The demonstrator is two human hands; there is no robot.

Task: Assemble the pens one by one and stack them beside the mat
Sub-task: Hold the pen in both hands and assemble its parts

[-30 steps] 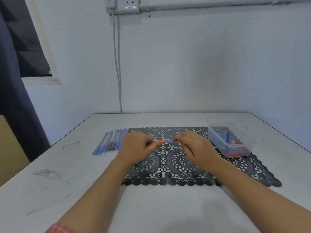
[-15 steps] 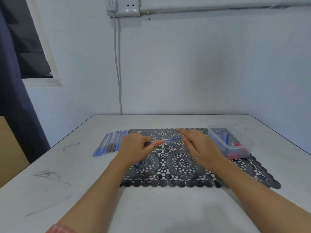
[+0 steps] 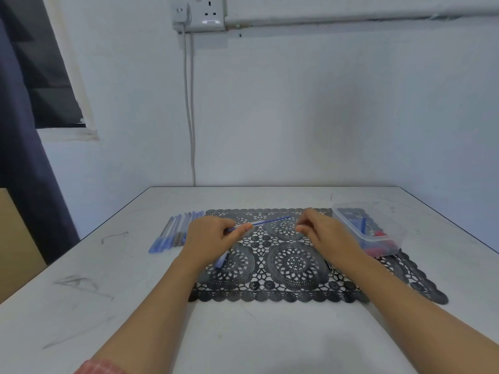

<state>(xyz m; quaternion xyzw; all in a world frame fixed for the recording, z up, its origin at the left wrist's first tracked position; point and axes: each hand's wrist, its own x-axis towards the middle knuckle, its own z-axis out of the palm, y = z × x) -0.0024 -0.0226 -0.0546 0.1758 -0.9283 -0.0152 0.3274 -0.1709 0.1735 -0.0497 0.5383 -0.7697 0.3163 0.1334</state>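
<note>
My left hand [image 3: 213, 238] grips a blue pen barrel [image 3: 222, 261] over the black lace mat [image 3: 293, 268]. The barrel's lower end pokes out below the palm. A thin blue refill [image 3: 271, 221] sticks out of the barrel toward the right. My right hand [image 3: 325, 234] hovers just right of the refill's tip without touching it; its fingers are loosely curled and I see nothing in them. Several assembled blue pens [image 3: 175, 233] lie side by side on the table against the mat's left edge.
A clear plastic box [image 3: 388, 233] with blue and red pen parts stands on the mat's far right corner. The white table [image 3: 135, 306] meets the wall at the back, and its left edge drops off beside a dark curtain [image 3: 24, 171]. A cable [image 3: 189, 117] hangs from a wall socket.
My right hand let go of the refill end and drew back to the right. The left hand kept its hold on the pen, with the refill now tilted up slightly.
</note>
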